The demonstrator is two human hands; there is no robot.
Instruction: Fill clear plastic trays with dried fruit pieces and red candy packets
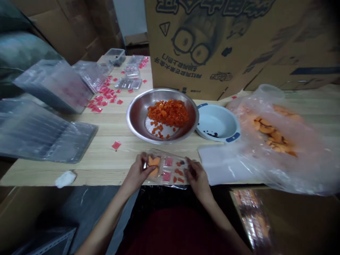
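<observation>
A clear plastic blister tray (161,173) lies at the front edge of the table, between my hands. Its compartments hold orange pieces (153,162) at the left, two small pink-red packets (167,162) in the middle, and small orange-red bits and a dark piece at the right. My left hand (136,173) grips the tray's left end, thumb over the orange pieces. Fingers of my right hand (197,177) are closed on its right edge; their tips are partly hidden. Just beyond the tray stands a steel bowl (136,122) of orange-red bits (170,113).
A light-blue basin (219,118) with dark bits stands right of the bowl, beside a plastic bag (300,170) of orange pieces. Stacked clear trays (53,85) and scattered pink-red packets (106,92) are at left. A large cardboard box (191,46) stands behind; wrapped packs (252,216) sit below right.
</observation>
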